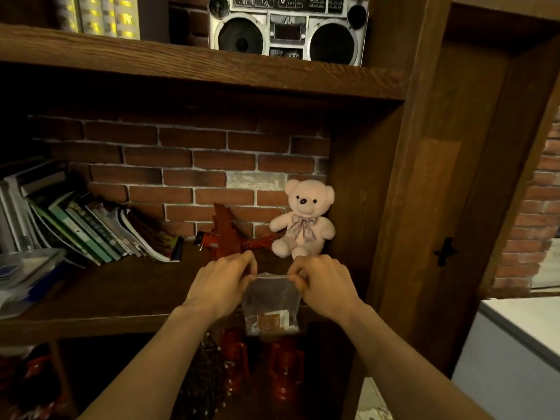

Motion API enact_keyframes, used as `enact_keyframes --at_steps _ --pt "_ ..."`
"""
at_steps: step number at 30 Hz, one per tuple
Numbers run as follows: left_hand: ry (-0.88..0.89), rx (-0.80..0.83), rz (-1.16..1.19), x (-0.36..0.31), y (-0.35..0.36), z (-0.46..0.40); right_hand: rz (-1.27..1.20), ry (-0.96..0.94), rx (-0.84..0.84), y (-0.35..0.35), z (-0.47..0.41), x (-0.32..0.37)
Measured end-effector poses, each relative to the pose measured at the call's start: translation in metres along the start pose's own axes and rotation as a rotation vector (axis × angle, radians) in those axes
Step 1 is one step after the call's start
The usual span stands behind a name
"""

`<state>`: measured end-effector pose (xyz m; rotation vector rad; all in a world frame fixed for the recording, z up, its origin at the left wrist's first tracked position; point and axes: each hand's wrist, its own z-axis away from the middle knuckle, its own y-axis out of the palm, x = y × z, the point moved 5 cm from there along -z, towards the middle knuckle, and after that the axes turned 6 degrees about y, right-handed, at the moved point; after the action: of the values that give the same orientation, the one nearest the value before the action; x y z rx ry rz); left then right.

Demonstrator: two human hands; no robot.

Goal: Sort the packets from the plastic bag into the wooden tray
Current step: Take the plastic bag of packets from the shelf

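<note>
A clear plastic bag (270,301) hangs in front of the shelf edge, held by its top rim. My left hand (222,283) pinches the rim's left end and my right hand (322,283) pinches the right end. Brown and white packets (268,322) lie at the bottom of the bag. No wooden tray is in view.
On the wooden shelf (115,298) behind the bag stand a pink teddy bear (303,219), a red toy plane (230,237) and leaning books (91,228). A boombox (288,25) sits on the shelf above. Red lanterns (281,371) stand below. A white counter (521,325) is at the right.
</note>
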<state>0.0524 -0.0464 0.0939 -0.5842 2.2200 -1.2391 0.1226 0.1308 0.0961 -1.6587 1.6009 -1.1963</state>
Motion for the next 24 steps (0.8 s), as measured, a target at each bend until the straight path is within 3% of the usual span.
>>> enact_keyframes --at_steps 14,24 --pt "-0.036 0.003 -0.055 -0.139 -0.001 0.059 -0.075 0.034 0.005 -0.078 0.113 -0.059" --pt "0.091 0.058 -0.023 -0.239 0.025 0.067 -0.087 0.136 -0.014 -0.131 0.197 -0.124"
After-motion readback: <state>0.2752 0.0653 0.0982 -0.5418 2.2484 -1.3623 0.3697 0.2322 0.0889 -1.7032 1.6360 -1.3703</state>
